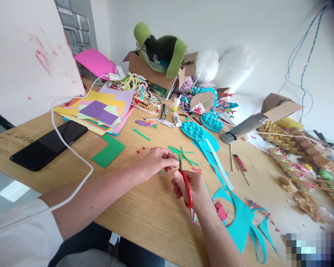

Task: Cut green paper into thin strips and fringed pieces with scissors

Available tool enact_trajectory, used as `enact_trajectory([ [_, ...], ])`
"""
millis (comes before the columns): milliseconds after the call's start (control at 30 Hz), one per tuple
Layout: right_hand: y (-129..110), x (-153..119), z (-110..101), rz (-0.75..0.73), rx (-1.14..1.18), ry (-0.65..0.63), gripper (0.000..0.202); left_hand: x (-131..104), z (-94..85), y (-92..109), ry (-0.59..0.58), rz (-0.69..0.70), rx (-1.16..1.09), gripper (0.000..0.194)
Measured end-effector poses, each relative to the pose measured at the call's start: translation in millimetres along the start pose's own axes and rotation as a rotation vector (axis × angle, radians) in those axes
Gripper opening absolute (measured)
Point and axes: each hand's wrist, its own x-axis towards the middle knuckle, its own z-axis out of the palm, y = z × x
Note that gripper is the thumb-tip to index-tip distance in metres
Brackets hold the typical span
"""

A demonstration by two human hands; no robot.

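Note:
My right hand (pixel 193 189) is closed round red-handled scissors (pixel 187 187), their blades pointing up and away from me. At the blade tips my left hand (pixel 160 161) is closed in a pinch; whatever its fingertips hold is too small to make out. Just behind the tips lie thin green strips (pixel 183 152) of craft sheet. A bigger green piece (pixel 109 151) with a notch cut from it rests to the left, and a lone green strip (pixel 141 135) lies farther back. Small red bits (pixel 196 170) sit beside the scissors.
A black phone (pixel 50 144) and stacked coloured sheets (pixel 100 111) lie left, with a white cable (pixel 72 148) crossing over my left arm. Blue offcuts (pixel 239 218) spread on the right. Glue bottles (pixel 176 118), a grey flask (pixel 245 128) and a cardboard box (pixel 153 76) stand behind.

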Motion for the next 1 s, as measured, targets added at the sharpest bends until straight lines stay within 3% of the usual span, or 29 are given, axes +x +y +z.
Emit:
enact_trajectory([
  [1000, 1.4, -0.3, -1.6, -0.027, -0.007, -0.014, 0.052, 2.2, -3.4, 0.9, 0.032, -0.006, 0.029, 0.013],
])
